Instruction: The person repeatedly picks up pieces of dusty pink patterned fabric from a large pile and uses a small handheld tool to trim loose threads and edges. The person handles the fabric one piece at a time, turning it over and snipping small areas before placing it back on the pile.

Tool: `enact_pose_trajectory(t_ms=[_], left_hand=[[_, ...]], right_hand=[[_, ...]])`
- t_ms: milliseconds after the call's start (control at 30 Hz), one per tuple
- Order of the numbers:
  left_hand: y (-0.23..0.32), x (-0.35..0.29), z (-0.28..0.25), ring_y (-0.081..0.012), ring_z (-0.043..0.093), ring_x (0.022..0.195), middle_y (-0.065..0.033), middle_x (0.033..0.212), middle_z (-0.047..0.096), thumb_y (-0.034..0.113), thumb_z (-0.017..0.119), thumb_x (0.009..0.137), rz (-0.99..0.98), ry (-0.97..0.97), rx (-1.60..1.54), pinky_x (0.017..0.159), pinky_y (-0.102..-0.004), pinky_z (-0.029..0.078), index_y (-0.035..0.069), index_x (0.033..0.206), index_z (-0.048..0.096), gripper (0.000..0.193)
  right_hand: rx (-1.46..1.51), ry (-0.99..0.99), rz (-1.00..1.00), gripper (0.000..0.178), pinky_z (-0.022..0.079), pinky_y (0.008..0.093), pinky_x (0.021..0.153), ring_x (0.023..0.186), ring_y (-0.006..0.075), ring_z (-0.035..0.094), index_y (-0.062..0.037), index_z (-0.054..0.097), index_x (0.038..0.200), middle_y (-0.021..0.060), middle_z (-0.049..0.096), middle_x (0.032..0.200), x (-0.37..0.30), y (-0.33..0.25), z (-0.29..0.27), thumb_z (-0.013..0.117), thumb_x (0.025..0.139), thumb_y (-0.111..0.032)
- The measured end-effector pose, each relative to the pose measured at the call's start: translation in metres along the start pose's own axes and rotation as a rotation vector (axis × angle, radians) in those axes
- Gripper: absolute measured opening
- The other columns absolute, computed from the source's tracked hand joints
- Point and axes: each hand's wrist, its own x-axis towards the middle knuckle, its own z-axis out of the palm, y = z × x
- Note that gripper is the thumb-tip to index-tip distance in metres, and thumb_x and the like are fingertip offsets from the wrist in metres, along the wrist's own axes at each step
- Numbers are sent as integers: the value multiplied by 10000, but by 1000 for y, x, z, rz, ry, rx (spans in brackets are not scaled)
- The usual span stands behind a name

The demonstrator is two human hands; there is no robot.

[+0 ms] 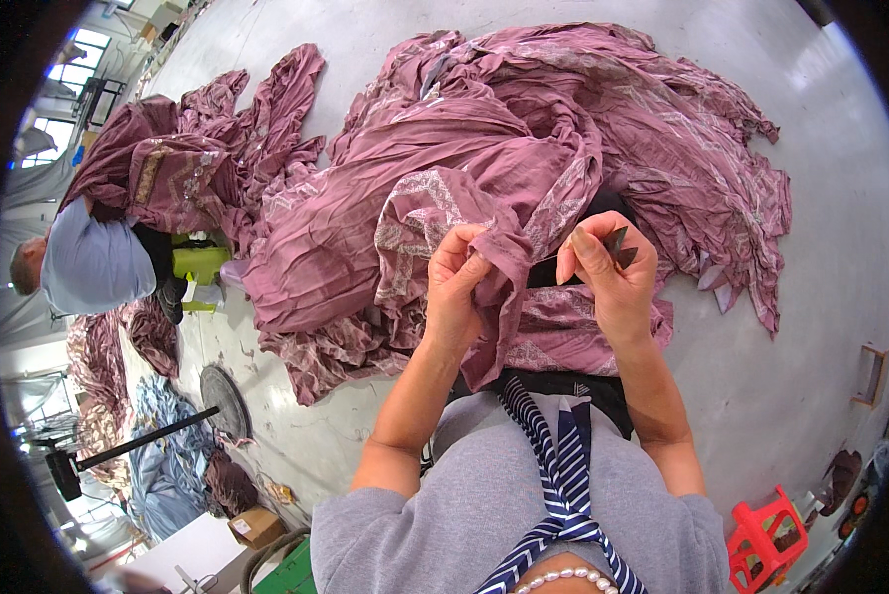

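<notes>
Two bare hands work at the centre of a wide grey floor, where a large heap of mauve patterned cloth (524,148) spreads from the middle toward twelve and two o'clock. At seven o'clock a small brown cardboard box (256,525) sits beside a green bin edge (291,569), and a flat white board (182,554) lies just beside them. At four o'clock stands a red plastic stool (766,540), and at three o'clock a small open wooden box (872,374) rests on the floor. A yellow-green stool (199,262) shows at nine o'clock, under a second person in a pale blue shirt (93,262) who bends over another bundle of the same cloth. A black fan stand (143,436) lies tipped at eight o'clock. The left hand (454,287) is raised with the forearm coming up from six o'clock, its fingers curled shut and pinching a fold of the mauve cloth, which hangs down over the wrist. The right hand (608,277) is lifted just beside it at about the same height, thumb and fingers pressed together on a small dark snipping tool (618,247) whose tip points toward one o'clock. A thin thread appears to run between the two hands. Below them, a grey top and a navy striped scarf (563,475) fill the lower edge.
</notes>
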Motion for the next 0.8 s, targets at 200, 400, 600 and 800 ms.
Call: enact_pose_trajectory(t_ms=[200,400,600,800], left_hand=[[5,0,15,-109,628,752,-46,912,644,48,582,874,-84,122,-73,647,-232,529,53,1008,555,137],[3,1,23,-112,635,732,-48,899,646,35,568,876,-110,210,-137,612,-227,532,64,1016,548,145],[-3,1,16,-128,641,758,-59,921,641,30,560,882,-55,184,-26,642,-247,544,60,1033,535,157],[-9,0,7,-182,669,811,-100,974,651,33,565,885,-34,123,-61,698,-303,581,49,1055,538,173]], right_hand=[[-352,87,-73,218,406,176,543,614,44,510,-5,547,1003,12,583,769,-10,15,-14,642,889,-165],[-626,17,-59,258,482,219,571,637,92,579,-4,568,997,62,603,767,-34,15,1,692,832,-159],[-650,-12,-122,251,462,218,576,631,89,556,-6,572,980,49,592,754,-37,14,14,693,835,-172],[-654,57,-102,242,520,247,561,639,153,643,-15,575,949,91,628,740,-30,17,11,707,823,-174]])
